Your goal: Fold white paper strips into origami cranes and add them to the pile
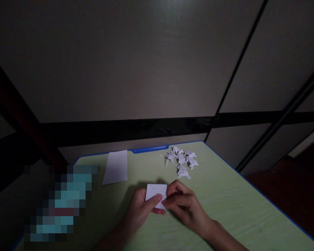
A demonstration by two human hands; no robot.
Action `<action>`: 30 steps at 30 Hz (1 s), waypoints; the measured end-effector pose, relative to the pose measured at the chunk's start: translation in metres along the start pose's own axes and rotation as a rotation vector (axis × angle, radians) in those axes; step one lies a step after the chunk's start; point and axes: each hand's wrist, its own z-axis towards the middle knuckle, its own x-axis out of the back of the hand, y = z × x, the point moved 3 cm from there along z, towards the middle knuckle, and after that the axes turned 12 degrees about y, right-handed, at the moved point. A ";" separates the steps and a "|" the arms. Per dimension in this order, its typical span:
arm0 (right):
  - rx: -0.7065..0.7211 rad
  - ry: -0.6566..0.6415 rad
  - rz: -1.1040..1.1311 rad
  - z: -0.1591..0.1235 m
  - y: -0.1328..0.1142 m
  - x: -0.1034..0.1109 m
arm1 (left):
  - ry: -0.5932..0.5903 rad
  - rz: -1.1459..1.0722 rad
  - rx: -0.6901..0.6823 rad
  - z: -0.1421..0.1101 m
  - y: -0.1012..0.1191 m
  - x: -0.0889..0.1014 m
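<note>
A small white paper square [156, 192] is held just above the pale green table [225, 202], near its middle. My left hand [142, 209] pinches the paper's left and lower edge with thumb and fingers. My right hand [184, 204] grips its right edge, fingers curled over the corner. Both hands meet at the paper's lower right part.
A stack of white paper sheets [116, 166] lies at the back left of the table. Several small folded white paper figures [181, 160] are heaped at the back right. The table has a blue rim [149, 149]. A blurred-out patch covers the left edge. Grey wall panels stand behind.
</note>
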 end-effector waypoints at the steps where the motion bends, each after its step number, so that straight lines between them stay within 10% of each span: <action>1: -0.022 0.003 0.029 0.001 0.001 0.000 | 0.004 0.002 -0.010 0.000 0.000 0.000; 10: -0.525 -0.022 0.381 0.003 0.018 -0.007 | 0.020 0.029 -0.071 -0.002 -0.001 0.001; 30: -0.527 -0.040 0.370 0.002 0.027 -0.011 | 0.023 0.069 -0.053 -0.004 -0.001 0.000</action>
